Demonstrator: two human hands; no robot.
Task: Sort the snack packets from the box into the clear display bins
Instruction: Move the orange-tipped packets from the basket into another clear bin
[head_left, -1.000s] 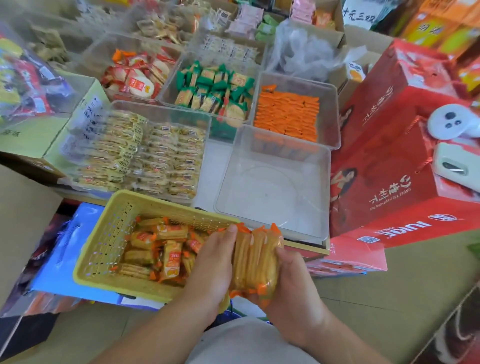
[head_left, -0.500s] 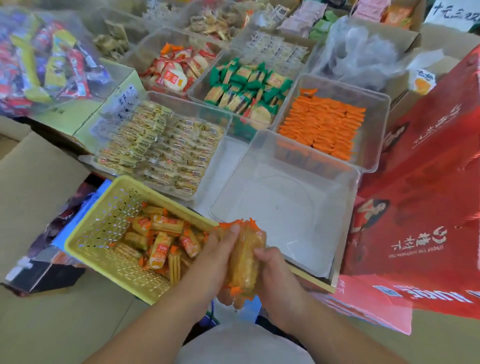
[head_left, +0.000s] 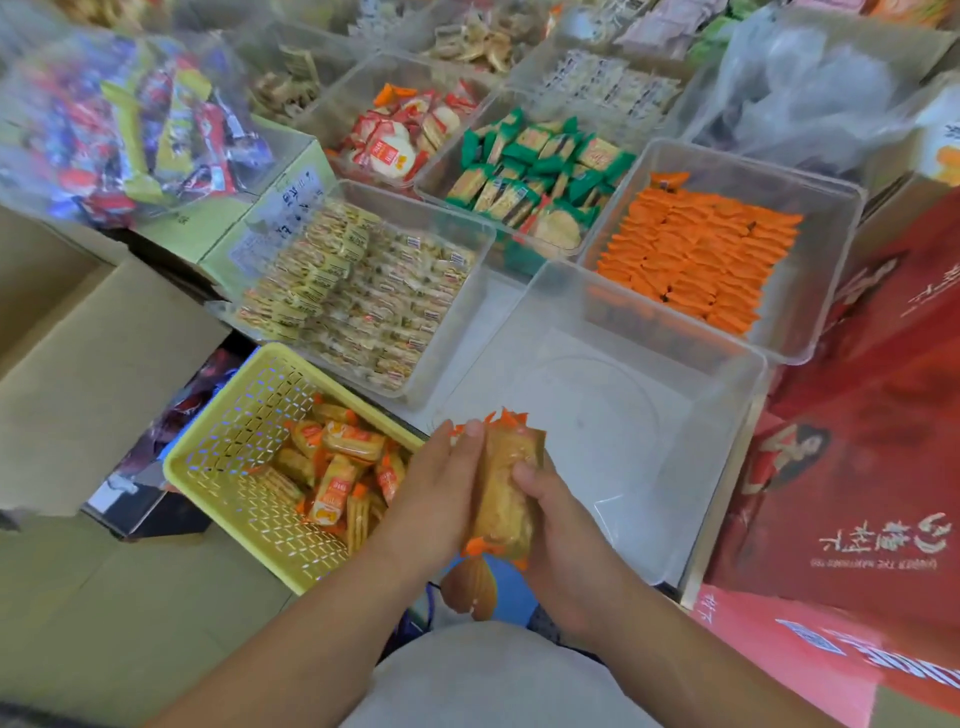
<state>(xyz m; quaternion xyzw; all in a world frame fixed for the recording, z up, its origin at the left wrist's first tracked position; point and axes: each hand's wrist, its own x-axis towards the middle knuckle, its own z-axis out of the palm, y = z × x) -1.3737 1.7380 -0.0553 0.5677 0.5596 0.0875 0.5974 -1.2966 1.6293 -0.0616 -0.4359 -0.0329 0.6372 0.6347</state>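
A stack of orange-edged biscuit packets (head_left: 506, 493) stands on edge between my two hands, just over the near rim of an empty clear bin (head_left: 613, 415). My left hand (head_left: 436, 488) presses flat against the stack's left side with straight fingers. My right hand (head_left: 563, 525) cups the right side, its thumb curled onto the stack. One loose packet (head_left: 470, 584) hangs below the stack. A yellow perforated basket (head_left: 234, 467) to the left holds several more of the same packets (head_left: 337, 467).
Clear bins behind hold pale cracker packets (head_left: 363, 291), orange packets (head_left: 696, 254), green packets (head_left: 540, 171) and red-white packets (head_left: 405, 135). Large red gift boxes (head_left: 872, 467) stand on the right, a cardboard flap (head_left: 88, 384) on the left, bagged sweets (head_left: 124, 119) at back left.
The view has swung left and closer to the bins. The packet stack has been squeezed narrower and turned upright between my hands, now nearer the empty bin's rim.
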